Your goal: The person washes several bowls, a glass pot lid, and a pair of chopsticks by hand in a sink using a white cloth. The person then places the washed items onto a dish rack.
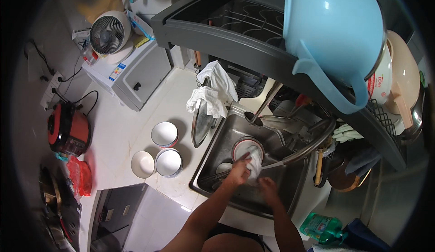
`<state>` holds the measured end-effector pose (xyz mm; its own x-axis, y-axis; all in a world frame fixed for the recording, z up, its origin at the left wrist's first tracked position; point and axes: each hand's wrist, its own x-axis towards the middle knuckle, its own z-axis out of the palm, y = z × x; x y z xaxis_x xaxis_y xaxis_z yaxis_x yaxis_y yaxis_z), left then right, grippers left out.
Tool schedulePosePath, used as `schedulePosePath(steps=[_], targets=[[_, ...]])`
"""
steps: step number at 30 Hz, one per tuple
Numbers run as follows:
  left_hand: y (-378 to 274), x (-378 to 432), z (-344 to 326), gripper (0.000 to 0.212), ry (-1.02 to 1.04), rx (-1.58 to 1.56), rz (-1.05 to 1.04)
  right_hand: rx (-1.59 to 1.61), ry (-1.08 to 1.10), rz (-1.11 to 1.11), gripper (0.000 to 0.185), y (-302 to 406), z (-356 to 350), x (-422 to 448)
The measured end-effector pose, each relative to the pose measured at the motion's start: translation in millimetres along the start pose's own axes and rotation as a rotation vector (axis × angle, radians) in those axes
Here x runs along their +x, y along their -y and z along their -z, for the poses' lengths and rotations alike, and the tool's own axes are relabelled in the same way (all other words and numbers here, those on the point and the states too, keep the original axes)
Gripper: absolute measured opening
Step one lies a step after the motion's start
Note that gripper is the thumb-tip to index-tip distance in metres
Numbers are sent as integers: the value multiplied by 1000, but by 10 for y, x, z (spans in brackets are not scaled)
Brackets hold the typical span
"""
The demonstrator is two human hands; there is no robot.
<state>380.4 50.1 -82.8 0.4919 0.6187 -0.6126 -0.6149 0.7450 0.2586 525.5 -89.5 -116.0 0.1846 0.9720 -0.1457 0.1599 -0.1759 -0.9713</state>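
Note:
My left hand (240,172) is over the stainless steel sink (234,124), closed on a white cloth (254,162). A short dark reddish stick-like thing (244,155) shows at its fingers; I cannot tell what it is. Beneath the cloth is a white bowl with a red rim (239,146). To the right, my right hand (268,187) is curled and blurred near the cloth's lower end; whether it grips anything is unclear. A stream of water (272,165) runs from the curved metal faucet (314,151) towards the cloth. A small pale dish (224,167) and thin utensils (214,177) lie at the sink's left.
Several bowls (164,134) stand on the white counter (115,150) left of the sink. A glass lid (200,122) leans by the sink edge, draped with white cloth (217,85). Overhead juts a grey rack (231,36) holding a large blue pot (334,24). A green bottle (319,227) is lower right.

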Motion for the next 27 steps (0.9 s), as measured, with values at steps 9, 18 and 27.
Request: schedulePosePath(steps=[9, 18, 27], targets=[[284, -595, -372, 28, 12, 73, -13, 1182, 264, -106, 40, -347, -258, 790], [180, 1, 155, 13, -213, 110, -227, 451, -311, -323, 20, 749, -413, 737], [794, 530, 147, 37, 422, -43, 191, -863, -452, -87, 30, 745, -273, 850]])
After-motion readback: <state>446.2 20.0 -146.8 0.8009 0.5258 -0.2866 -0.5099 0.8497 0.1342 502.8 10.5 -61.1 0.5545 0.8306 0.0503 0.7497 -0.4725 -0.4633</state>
